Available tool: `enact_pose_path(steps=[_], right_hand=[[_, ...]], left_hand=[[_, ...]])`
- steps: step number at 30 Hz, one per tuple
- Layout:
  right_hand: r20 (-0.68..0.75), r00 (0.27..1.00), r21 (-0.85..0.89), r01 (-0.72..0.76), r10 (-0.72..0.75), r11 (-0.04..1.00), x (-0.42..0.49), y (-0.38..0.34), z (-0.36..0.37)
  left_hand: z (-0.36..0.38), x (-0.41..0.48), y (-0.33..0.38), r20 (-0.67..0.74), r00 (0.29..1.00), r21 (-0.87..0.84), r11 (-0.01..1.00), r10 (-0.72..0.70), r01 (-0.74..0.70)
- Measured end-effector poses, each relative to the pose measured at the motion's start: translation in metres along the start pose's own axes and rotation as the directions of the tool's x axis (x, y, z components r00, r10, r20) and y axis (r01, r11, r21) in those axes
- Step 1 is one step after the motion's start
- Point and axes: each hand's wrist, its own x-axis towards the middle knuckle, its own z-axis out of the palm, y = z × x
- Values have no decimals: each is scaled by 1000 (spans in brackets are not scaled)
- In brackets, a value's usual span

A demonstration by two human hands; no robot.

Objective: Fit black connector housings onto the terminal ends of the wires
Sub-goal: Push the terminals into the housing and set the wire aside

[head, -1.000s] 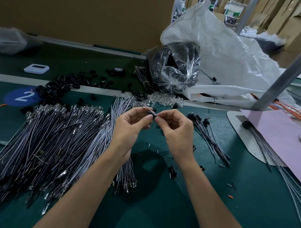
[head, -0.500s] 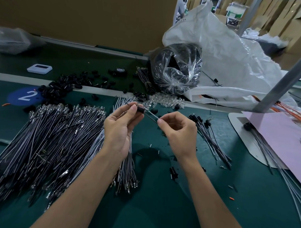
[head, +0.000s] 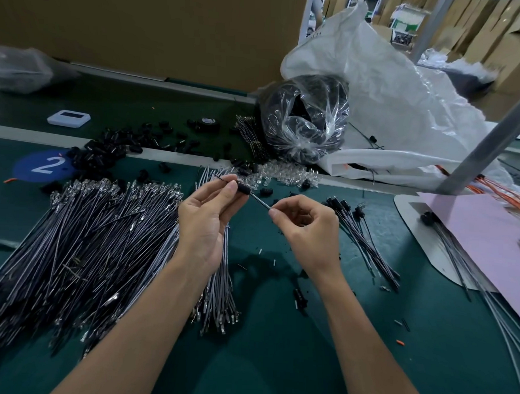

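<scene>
Two hands share one piece: the left hand [head: 203,224] pinches a black connector housing [head: 243,188] between thumb and fingertips, and the right hand [head: 309,228] pinches the thin wire [head: 260,202] that runs out of the housing, its other fingers curled in. The wire stretches nearly straight across the gap between the hands, above the green bench. A thin dark end shows past the housing on the side away from the right hand. Whether the terminal is fully seated inside is too small to tell.

The step in hand looks like seating the housing on the wire's end. To do it well, I would keep the wire in line with the housing's bore and hold it close to the housing so it cannot buckle. The left grip should stay still while the right works the wire, and a light tug afterwards would check that it has locked.

Left of the left hand lies the heap of bare wires [head: 89,244]. Just right of the right hand lie wires already fitted [head: 366,236]. Loose housings [head: 104,151] are scattered beyond the left hand.
</scene>
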Motion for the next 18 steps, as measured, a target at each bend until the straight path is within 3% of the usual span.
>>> enact_pose_path(steps=[8,18], right_hand=[[-17,1000,52,-5,6,999,1,0,-1],[-22,1000,36,3,-3,999,0,-2,2]], left_hand=[[0,0,-1,10,1000,-21,1000,-6,6],[3,-9,-12,143,988,56,998,-50,42]])
